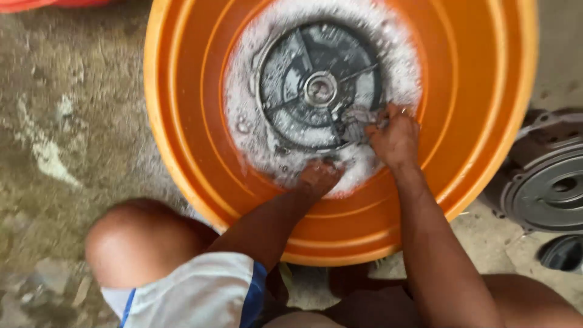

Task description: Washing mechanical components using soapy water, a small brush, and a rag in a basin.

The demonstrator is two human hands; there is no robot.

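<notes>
A large orange plastic tub point(182, 121) holds soapy, foamy water. In it lies a round grey metal disc point(319, 85) with a shiny hub at its centre. My right hand point(395, 136) presses a wet grey rag point(359, 116) against the disc's lower right edge. My left hand point(317, 177) reaches into the foam at the disc's near edge, its fingers sunk in suds, so its grip is hidden.
A second grey round metal part point(546, 182) lies on the ground right of the tub, with a dark object point(562, 252) below it. Rough wet concrete point(67, 121) lies to the left. My knees point(130, 240) flank the tub's near side.
</notes>
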